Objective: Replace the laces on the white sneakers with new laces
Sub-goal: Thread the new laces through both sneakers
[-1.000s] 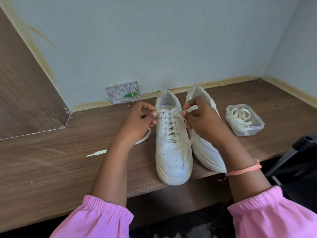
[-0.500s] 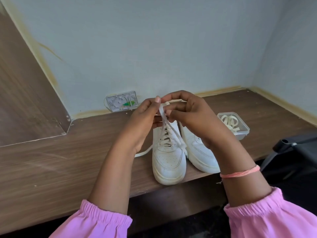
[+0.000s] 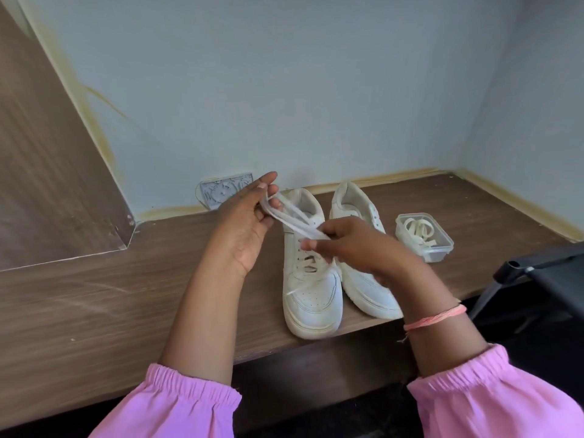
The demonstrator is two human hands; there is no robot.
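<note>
Old lace (image 3: pixel 292 221) is now coming out of the upper eyelets of left sneaker (image 3: pixel 311 273), frame center; 1 s ago it was fully laced. Left hand (image 3: pixel 245 226) and right hand (image 3: pixel 350 245) are both pinching it. New laces are waiting in tub (image 3: pixel 425 237).

1. Left of the left hand's fingers (image 3: pixel 268 188): bare bench (image 3: pixel 94 295) runs open out to the slanted wood panel (image 3: pixel 47 153).
2. Behind those fingers: wall socket plate (image 3: pixel 226 191) on the wall (image 3: pixel 284 90), close; little room there.
3. Between both sets of fingers: the lace (image 3: pixel 290 221) stretches taut across, blocking a straight drop to the left sneaker (image 3: pixel 311 292).
4. Right of the right hand's fingers (image 3: pixel 313 245): right sneaker (image 3: pixel 357 210), just beside the left one; narrow gap only.
5. Further right: clear box of laces (image 3: pixel 425 237), apart from the sneaker; a lane of bench between them.
6. Near right, off the bench edge: black frame (image 3: pixel 543 273).
</note>
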